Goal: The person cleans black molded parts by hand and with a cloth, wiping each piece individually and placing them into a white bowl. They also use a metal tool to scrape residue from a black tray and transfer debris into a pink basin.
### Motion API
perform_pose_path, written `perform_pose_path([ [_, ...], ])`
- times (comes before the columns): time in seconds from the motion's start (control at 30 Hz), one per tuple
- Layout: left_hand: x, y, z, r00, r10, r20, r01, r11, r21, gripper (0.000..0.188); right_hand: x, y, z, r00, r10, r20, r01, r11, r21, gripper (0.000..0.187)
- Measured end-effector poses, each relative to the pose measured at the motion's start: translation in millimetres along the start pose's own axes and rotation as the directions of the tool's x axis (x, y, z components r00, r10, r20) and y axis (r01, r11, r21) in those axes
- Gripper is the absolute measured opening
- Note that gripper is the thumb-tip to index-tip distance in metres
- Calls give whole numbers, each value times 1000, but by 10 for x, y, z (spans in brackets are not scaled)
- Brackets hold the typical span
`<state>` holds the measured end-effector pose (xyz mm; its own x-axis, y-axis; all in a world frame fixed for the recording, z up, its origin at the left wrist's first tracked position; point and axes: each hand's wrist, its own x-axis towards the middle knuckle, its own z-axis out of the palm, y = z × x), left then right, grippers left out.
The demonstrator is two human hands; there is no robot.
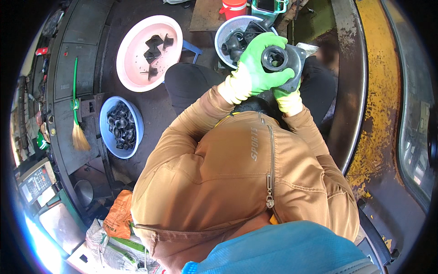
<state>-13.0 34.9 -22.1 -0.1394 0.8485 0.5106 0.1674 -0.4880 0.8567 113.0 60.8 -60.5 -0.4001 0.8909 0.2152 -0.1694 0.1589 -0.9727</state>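
Observation:
My left hand, in a green glove, wraps over a dark metal part with a round ringed opening and a flat flange. My right hand, also gloved green, supports the same part from below and is mostly hidden behind it. Both hands hold the part above my lap, over my dark trousers. Just beyond it stands a grey bowl with several similar dark parts.
A pink basin with a few dark pieces sits to the left on a blue stool. A blue basin full of small dark parts stands lower left, beside a small broom. A yellow worn machine edge curves along the right.

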Motion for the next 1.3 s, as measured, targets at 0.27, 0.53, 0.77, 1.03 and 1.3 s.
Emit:
perform_pose_path([
  [0.27, 41, 179, -158, 985, -75, 155, 83, 995, -47, 44, 81, -408, -72, 958, -144, 247, 215, 932, -290, 38],
  [0.53, 140, 174, -328, 815, -130, 564, 281, 941, -191, 43, 5, -413, -273, 836, 170, 521, -100, 982, -160, 53],
  [0.77, 327, 28, -341, 515, 106, 851, 489, 779, -393, 51, -152, -238, -148, 812, 214, 543, -254, 967, -2, 59],
  [1.03, 229, 134, -180, 932, -116, 344, 75, 989, 130, 64, 88, 14, -131, 998, 28, 59, -48, 925, 377, 44],
  [1.3, 94, 125, -20, 989, 31, 145, -17, 995, -98, 40, 64, -149, -47, 993, -91, 77, 101, 984, -146, 45],
])
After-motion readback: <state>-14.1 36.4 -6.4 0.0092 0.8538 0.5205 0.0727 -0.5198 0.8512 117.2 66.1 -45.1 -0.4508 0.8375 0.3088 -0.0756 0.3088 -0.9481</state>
